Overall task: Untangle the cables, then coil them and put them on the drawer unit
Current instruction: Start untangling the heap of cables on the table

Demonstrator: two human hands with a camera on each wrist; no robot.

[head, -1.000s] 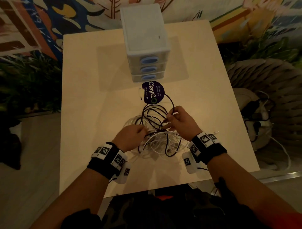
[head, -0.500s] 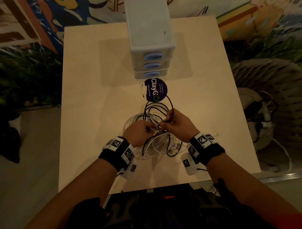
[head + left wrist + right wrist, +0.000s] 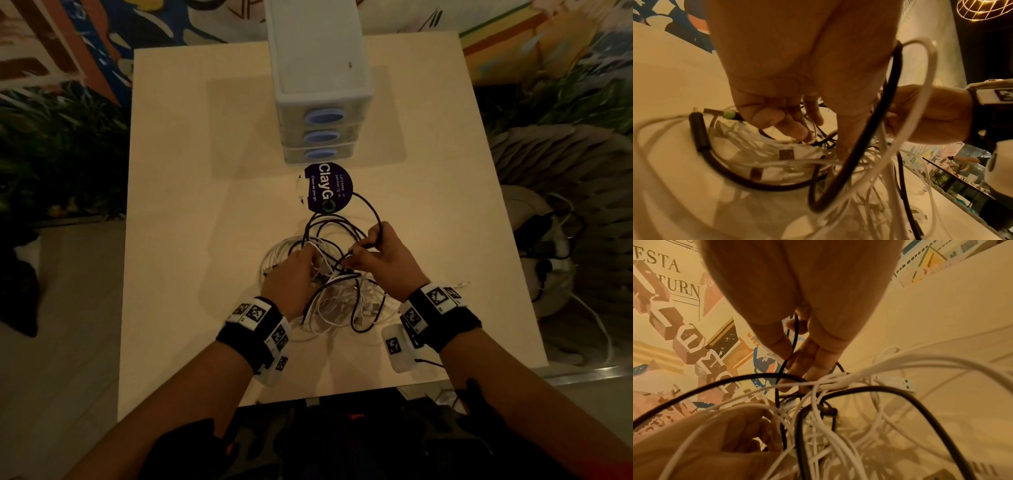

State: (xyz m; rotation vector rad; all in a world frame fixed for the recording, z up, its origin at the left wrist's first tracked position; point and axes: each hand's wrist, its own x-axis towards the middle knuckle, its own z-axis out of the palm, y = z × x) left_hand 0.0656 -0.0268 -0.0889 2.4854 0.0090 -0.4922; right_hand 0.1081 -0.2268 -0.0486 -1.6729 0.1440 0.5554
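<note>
- While your right hand [image 3: 383, 260] pinches a black cable [image 3: 795, 331], your left hand [image 3: 291, 277] grips white cables [image 3: 329, 308].
- Nothing's coiled; the drawer unit [image 3: 317, 68] top waits bare.

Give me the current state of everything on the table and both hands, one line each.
Cables: black and white, still one tangled pile on the table, none coiled.
Drawer unit: three drawers closed, top bare.
Round sticker: flat on the table before the drawer unit.
Left hand: fingers curled into the white cables.
Right hand: pinching a thin black cable, lifted off the pile.
Table: holds everything.
</note>
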